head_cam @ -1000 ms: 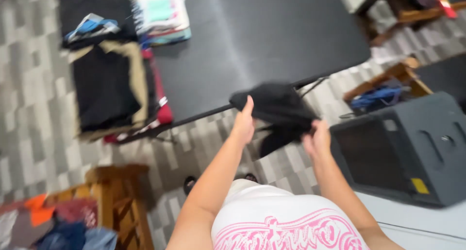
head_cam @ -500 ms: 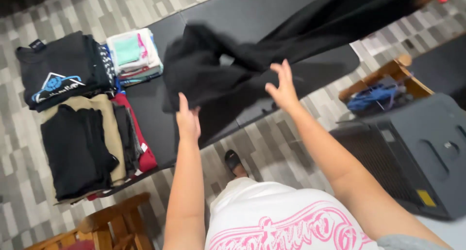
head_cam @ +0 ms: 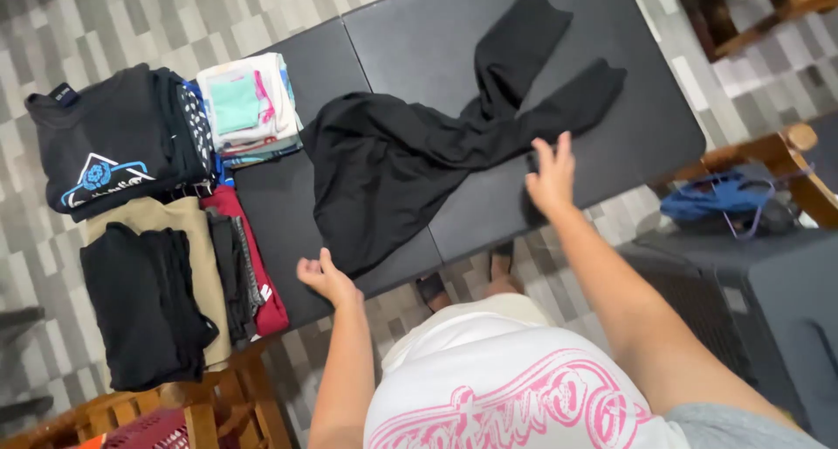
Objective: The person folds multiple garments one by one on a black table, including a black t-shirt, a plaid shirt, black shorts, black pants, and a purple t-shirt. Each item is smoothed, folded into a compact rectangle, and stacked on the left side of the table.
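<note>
A pair of black trousers (head_cam: 410,152) lies spread on the black table (head_cam: 646,126), waist toward the near edge and both legs reaching to the far right. My left hand (head_cam: 325,279) hovers open just off the near edge, close to the waist end, holding nothing. My right hand (head_cam: 552,177) is open with fingers spread, over the table beside the lower trouser leg, empty too.
Folded clothes fill the table's left end: a black printed shirt (head_cam: 105,148), a pastel stack (head_cam: 247,104), a tan and black pile (head_cam: 153,287), a red item (head_cam: 253,270). A dark bin (head_cam: 759,301) and a blue cloth (head_cam: 720,196) stand right; a wooden chair (head_cam: 201,410) is near left.
The black trousers went from bunched in both hands, to flung out in the air, to lying flat on the table. Both hands have let go and drawn back.
</note>
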